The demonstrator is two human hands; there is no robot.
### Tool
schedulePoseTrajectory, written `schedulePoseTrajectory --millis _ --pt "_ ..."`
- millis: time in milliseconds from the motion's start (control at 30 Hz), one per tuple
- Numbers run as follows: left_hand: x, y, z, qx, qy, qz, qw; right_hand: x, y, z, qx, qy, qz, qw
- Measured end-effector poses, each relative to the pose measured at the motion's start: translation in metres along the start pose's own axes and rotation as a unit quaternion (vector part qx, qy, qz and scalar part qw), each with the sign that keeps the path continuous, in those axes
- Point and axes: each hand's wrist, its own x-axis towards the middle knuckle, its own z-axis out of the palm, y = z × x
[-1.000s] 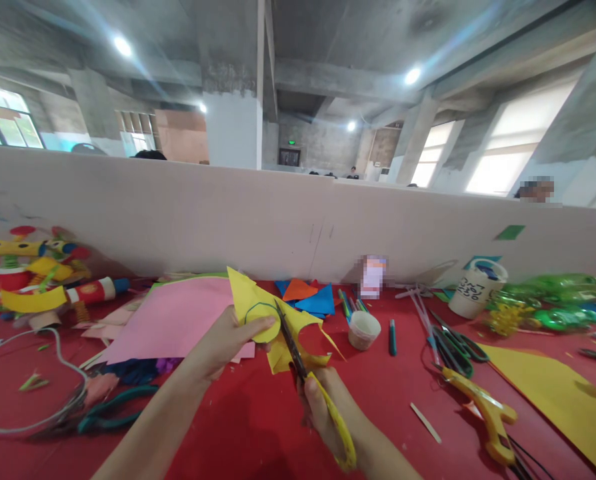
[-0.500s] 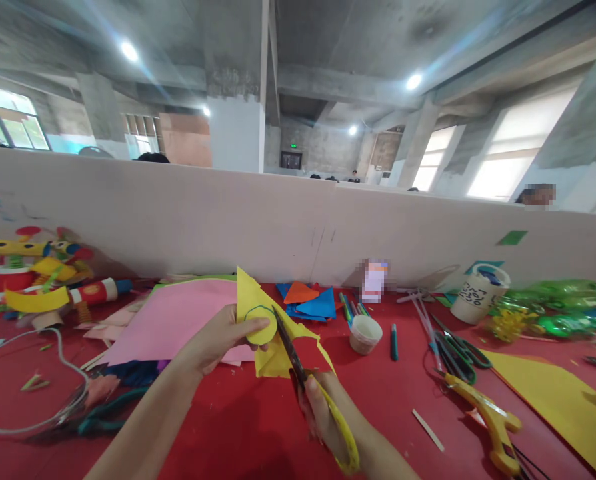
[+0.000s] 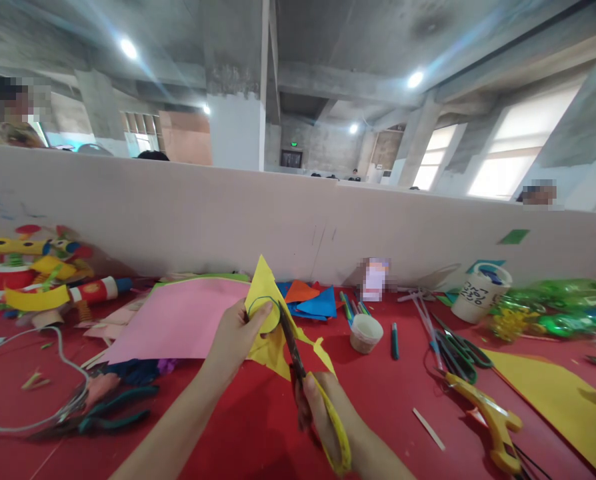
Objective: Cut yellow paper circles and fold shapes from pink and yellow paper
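Note:
My left hand (image 3: pixel 235 333) pinches a yellow sheet of paper (image 3: pixel 268 313) with a circle drawn on it, thumb pressed on the circle, holding it up over the red table (image 3: pixel 258 427). My right hand (image 3: pixel 323 413) grips yellow-handled scissors (image 3: pixel 303 380); the dark blades point up and cut into the yellow paper along the circle's right side. A jagged yellow strip hangs beside the blades.
A pink sheet (image 3: pixel 178 320) lies left of the hands, with blue and orange paper triangles (image 3: pixel 308 300) behind. A small white cup (image 3: pixel 364 332), markers, other scissors (image 3: pixel 483 407), a large yellow sheet (image 3: pixel 558 393), green pliers (image 3: pixel 113 410), a toy figure (image 3: pixel 33 267) and a partition wall (image 3: pixel 298 227) surround them.
My left hand has turned the yellow paper and lifted it a little, so its tip points higher. The scissors have followed, blades standing more upright along the circle.

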Motion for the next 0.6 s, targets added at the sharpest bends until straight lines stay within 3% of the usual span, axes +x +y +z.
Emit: schedulePoseTrajectory --millis 100,233,600 --pt "0.001 0.000 -0.004 0.069 0.006 0.016 0.997 0.000 -0.007 -0.006 -0.068 -0.014 -0.022 0.997" --pt "0.000 -0.002 -0.004 0.121 -0.009 0.031 0.992 0.000 -0.013 -0.008 -0.069 -0.025 -0.012 0.997" --pt "-0.007 0.002 -0.002 0.128 -0.053 0.059 0.989 0.001 0.000 -0.008 -0.066 -0.014 -0.051 0.996"
